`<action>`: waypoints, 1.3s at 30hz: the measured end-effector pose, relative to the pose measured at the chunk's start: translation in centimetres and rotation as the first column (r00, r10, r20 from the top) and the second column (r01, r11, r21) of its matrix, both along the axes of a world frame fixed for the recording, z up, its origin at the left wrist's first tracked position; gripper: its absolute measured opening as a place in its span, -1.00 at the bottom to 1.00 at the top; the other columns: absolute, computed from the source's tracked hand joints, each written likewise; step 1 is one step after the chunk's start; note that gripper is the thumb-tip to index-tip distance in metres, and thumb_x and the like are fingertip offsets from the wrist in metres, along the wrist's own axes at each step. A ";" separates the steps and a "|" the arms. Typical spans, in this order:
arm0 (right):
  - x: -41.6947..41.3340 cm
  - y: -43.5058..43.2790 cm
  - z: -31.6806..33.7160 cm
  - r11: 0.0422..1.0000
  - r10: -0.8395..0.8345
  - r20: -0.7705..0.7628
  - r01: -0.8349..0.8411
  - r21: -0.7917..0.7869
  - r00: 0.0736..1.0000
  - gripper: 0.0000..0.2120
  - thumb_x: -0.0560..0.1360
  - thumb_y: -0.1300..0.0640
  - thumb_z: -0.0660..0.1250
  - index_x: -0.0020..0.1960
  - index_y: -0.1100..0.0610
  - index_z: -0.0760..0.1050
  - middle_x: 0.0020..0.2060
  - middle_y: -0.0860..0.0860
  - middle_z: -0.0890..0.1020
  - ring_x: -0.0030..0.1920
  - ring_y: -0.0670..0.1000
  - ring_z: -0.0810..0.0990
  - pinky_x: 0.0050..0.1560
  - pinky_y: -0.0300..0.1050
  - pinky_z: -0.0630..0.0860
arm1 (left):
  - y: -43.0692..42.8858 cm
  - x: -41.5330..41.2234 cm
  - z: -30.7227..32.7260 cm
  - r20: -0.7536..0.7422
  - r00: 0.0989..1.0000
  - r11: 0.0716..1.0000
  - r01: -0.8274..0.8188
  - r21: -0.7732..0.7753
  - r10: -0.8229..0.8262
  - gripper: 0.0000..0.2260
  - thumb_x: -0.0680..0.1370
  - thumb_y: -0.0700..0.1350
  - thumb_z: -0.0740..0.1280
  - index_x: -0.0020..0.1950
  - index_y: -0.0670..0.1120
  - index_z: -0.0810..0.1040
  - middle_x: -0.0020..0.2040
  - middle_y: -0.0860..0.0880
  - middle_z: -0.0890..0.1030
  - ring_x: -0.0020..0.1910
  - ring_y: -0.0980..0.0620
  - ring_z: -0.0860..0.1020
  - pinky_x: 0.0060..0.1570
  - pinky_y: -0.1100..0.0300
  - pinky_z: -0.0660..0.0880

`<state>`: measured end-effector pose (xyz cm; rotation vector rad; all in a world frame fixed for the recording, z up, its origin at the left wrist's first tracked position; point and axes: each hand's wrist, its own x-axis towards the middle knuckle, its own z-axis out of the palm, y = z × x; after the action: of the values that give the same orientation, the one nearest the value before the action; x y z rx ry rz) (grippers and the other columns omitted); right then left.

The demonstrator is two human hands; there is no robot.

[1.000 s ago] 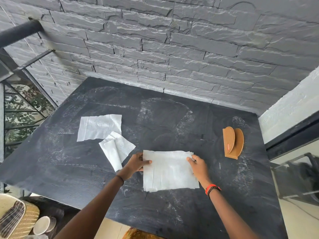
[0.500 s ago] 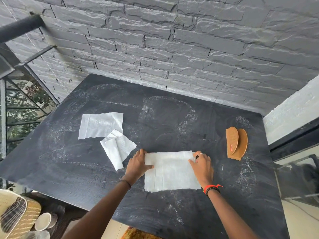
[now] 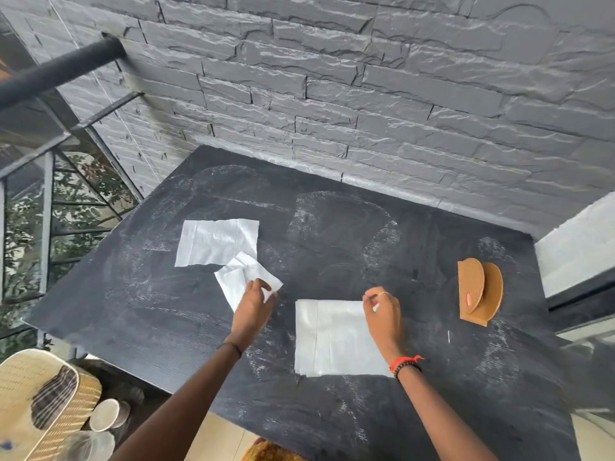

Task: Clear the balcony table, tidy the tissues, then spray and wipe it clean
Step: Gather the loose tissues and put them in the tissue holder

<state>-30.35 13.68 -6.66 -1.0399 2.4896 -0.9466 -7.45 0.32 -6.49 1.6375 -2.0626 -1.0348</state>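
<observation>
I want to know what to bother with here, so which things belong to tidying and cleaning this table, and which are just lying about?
Belong to the job: table; tissue stack, pinched by the right hand; crumpled tissue, pinched by the left hand; flat tissue; wooden napkin holder.
Just lying about: woven basket and pale cup, below the table's edge; railing.

The table (image 3: 332, 234) has a matt black top with a fine wood grain, dulled by chalky white smears. The flat tissue (image 3: 216, 242), the crumpled tissue (image 3: 233, 282) and the tissue stack (image 3: 332, 337) are thin white paper, soft, matt and faintly creased. The tissue holder (image 3: 479, 291) looks like smooth, matt brown wood or board. The wall (image 3: 366, 94) is rough grey stone-textured brick. The railing (image 3: 60, 69) is dark matt metal. The basket (image 3: 20, 374) is pale woven straw.
</observation>
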 end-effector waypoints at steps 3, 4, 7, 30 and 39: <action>3.1 -2.9 -0.4 0.992 0.123 0.097 -0.121 -0.024 0.988 -0.86 0.50 0.17 0.26 -0.19 -0.02 0.48 -0.25 -0.09 0.56 -0.15 -0.05 0.51 -0.20 -0.20 0.41 | -1.8 2.5 -0.2 0.015 0.990 0.990 -0.140 -0.023 0.141 -0.84 0.56 -0.20 0.30 0.08 -0.25 0.44 0.07 -0.22 0.45 -0.12 -0.23 0.52 -0.03 -0.02 0.46; 4.3 -3.9 -0.4 0.986 0.164 0.137 -0.163 -0.019 0.977 -0.85 0.50 0.18 0.25 -0.21 0.00 0.48 -0.25 -0.06 0.57 -0.19 -0.05 0.52 -0.21 -0.23 0.40 | -2.3 3.2 -0.4 0.014 0.986 0.986 -0.169 -0.006 0.169 -0.84 0.55 -0.23 0.30 0.08 -0.27 0.43 0.09 -0.25 0.45 -0.08 -0.26 0.52 -0.02 -0.01 0.44; 7.9 -6.6 -0.2 0.954 0.288 0.220 -0.299 0.018 0.932 -0.85 0.50 0.24 0.22 -0.20 0.17 0.52 -0.31 0.03 0.59 -0.28 -0.01 0.51 -0.24 -0.20 0.39 | -3.6 4.5 -0.8 0.021 0.974 0.972 -0.227 0.059 0.227 -0.80 0.55 -0.28 0.29 0.13 -0.31 0.43 0.14 -0.30 0.43 0.00 -0.27 0.51 0.00 0.09 0.38; 14.2 -17.5 -2.1 0.891 0.386 -0.134 -0.332 0.309 0.913 -0.86 0.53 0.24 0.17 -0.03 0.22 0.50 0.04 0.14 0.52 0.10 0.15 0.44 0.06 -0.03 0.39 | -8.2 6.4 -2.3 0.072 0.985 0.954 -0.172 0.246 0.159 -0.76 0.51 -0.14 0.41 0.04 -0.31 0.57 -0.05 -0.16 0.59 -0.08 -0.06 0.52 -0.10 0.20 0.37; 12.0 -16.9 0.1 0.990 0.101 0.424 -0.131 0.043 0.900 -0.90 0.40 0.26 0.32 -0.22 0.20 0.39 -0.34 0.00 0.47 -0.29 0.00 0.43 -0.36 -0.27 0.31 | -9.1 7.5 0.1 -0.205 0.923 0.868 -0.207 0.451 0.327 -0.82 0.51 -0.11 0.41 -0.16 -0.16 0.47 -0.12 -0.13 0.56 -0.13 -0.06 0.55 -0.15 0.13 0.53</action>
<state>-18.31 -3.26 -6.59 -0.8433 2.0655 -0.9260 0.10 -8.75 -6.36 1.7859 -1.4432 -1.5822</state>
